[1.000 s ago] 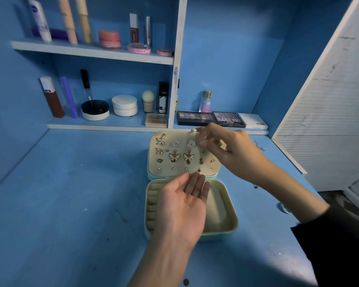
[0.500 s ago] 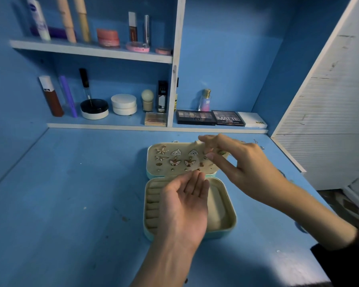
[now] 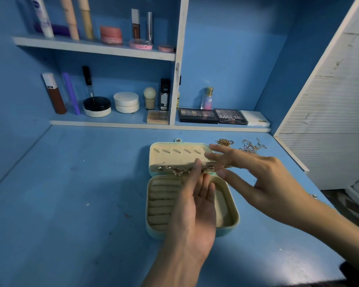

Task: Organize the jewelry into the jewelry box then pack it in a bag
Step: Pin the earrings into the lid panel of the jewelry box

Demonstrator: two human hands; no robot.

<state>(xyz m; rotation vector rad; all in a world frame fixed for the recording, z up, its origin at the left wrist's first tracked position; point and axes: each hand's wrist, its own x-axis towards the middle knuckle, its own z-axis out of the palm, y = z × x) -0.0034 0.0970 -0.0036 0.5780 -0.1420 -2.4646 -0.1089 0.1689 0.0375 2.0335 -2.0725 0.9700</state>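
The mint jewelry box (image 3: 234, 216) lies open on the blue desk, its cream base showing ring rolls on the left. The earring panel (image 3: 182, 165) is tipped forward from the lid, seen almost edge-on, with butterfly earrings (image 3: 177, 171) on it. Behind it the lid's slotted cream lining (image 3: 174, 153) shows. My left hand (image 3: 195, 214) hovers over the base with straight fingers touching the panel's edge. My right hand (image 3: 263, 179) has its fingers spread over the panel's right end. Two gold chain necklaces (image 3: 224, 141) (image 3: 252, 147) lie loose behind the box.
Shelves behind the desk hold cosmetics: jars (image 3: 125, 102), bottles and eyeshadow palettes (image 3: 230, 116). A white slatted door (image 3: 330, 112) closes the right side. A small metal piece (image 3: 313, 195) lies at the desk's right edge.
The earring panel has swung forward from the lid, uncovering the slotted lining. My right hand has let go of its pinch and spread its fingers; my left fingertips have risen to the panel's edge.
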